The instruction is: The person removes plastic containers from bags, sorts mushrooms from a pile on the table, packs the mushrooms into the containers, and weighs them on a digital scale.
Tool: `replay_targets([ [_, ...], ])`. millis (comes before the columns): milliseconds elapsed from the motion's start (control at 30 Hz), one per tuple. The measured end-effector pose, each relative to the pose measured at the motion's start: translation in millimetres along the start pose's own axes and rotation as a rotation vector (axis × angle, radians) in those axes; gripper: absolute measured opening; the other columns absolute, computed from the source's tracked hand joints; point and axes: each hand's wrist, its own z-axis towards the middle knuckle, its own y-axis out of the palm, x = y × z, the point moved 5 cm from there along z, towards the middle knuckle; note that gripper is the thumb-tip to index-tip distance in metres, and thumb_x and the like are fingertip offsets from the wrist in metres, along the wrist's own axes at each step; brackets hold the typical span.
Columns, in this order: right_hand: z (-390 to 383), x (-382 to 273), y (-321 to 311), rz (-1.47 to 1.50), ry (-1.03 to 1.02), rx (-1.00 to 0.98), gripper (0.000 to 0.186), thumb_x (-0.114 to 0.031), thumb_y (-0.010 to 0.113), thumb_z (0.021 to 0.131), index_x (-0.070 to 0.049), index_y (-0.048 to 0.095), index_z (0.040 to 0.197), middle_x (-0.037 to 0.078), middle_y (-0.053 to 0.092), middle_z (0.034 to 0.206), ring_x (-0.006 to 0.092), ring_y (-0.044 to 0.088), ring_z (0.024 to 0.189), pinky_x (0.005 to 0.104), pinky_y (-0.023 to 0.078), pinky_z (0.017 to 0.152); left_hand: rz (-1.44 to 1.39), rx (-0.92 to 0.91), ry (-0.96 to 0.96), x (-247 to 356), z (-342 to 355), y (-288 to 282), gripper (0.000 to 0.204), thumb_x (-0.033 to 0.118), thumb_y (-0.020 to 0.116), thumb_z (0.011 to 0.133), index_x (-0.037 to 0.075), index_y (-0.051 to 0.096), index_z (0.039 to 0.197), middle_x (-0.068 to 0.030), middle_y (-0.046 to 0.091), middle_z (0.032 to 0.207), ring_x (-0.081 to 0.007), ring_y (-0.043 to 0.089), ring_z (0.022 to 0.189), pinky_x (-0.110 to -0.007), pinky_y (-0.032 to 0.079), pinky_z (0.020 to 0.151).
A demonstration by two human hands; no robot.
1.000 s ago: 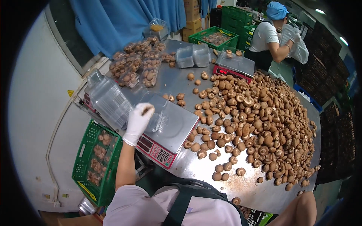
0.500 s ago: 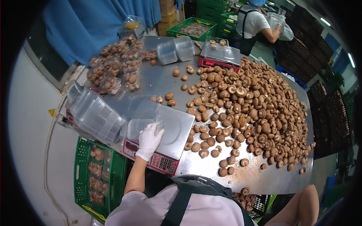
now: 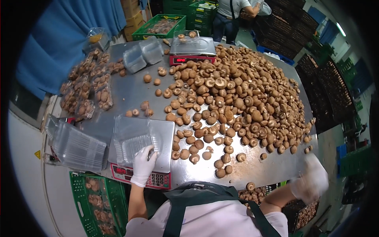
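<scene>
My gloved left hand (image 3: 143, 162) is closed on the near rim of an open clear plastic punnet (image 3: 132, 140), which rests on a scale with a steel plate (image 3: 165, 140) and red front. A stack of empty clear punnets (image 3: 79, 146) lies beside it at the left. My gloved right hand (image 3: 310, 179) is at the table's lower right edge, smeared by motion, so its fingers and contents are unclear. A large pile of brown mushrooms (image 3: 252, 98) covers the right of the steel table (image 3: 201, 175), with loose ones scattered near the scale.
Packed mushroom punnets (image 3: 85, 91) lie back left. A second scale (image 3: 193, 49) and empty punnets (image 3: 142, 53) are at the back. Green crates stand behind (image 3: 158, 27) and below left (image 3: 81, 193). A co-worker (image 3: 231, 12) stands beyond, near dark stacked crates (image 3: 327, 91).
My left hand has moved down onto the punnet on the scale. My right hand has come up from the lower right into view. The camera's view has shifted, sliding the table leftward.
</scene>
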Motion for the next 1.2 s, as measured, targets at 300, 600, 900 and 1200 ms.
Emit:
replay_targets([
  [300, -134, 235, 90, -0.879, 1.577, 0.034, 0.024, -0.029, 0.063, 0.079, -0.008, 0.068, 0.088, 0.018, 0.065, 0.079, 0.0325, 0.064, 0.077, 0.0399, 0.05, 0.069, -0.002, 0.325, 0.014, 35, -17, -17, 0.01, 0.001, 0.061, 0.079, 0.001, 0.064, 0.089, -0.0125, 0.065, 0.097, -0.0276, 0.062, 0.089, -0.035, 0.048, 0.081],
  [600, -139, 293, 41, -1.037, 1.5, 0.116, 0.045, -0.029, 0.068, 0.074, -0.008, 0.054, 0.111, 0.017, 0.06, 0.103, 0.0339, 0.057, 0.096, 0.0429, 0.047, 0.08, -0.156, -0.125, 0.366, 128, 5, 116, 0.016, 0.011, 0.063, 0.077, 0.005, 0.064, 0.092, -0.0094, 0.065, 0.093, -0.0255, 0.062, 0.086, -0.035, 0.047, 0.076],
  [900, -131, 280, 123, -0.949, 1.411, 0.055, 0.049, -0.023, 0.072, 0.067, -0.007, 0.056, 0.11, 0.015, 0.059, 0.095, 0.031, 0.056, 0.084, 0.0419, 0.047, 0.07, -0.169, -0.513, 0.336, 118, -39, 222, 0.018, 0.023, 0.059, 0.081, 0.011, 0.061, 0.093, -0.0074, 0.063, 0.088, -0.0284, 0.062, 0.077, -0.039, 0.048, 0.067],
  [1200, -160, 231, 189, -0.703, 1.199, 0.31, 0.014, -0.007, 0.062, 0.075, -0.007, 0.064, 0.089, 0.01, 0.063, 0.093, 0.0296, 0.057, 0.085, 0.0377, 0.048, 0.076, -0.202, -0.55, 0.317, 113, -45, 208, 0.017, 0.024, 0.059, 0.082, 0.009, 0.061, 0.092, -0.0092, 0.062, 0.087, -0.0289, 0.061, 0.077, -0.038, 0.048, 0.068],
])
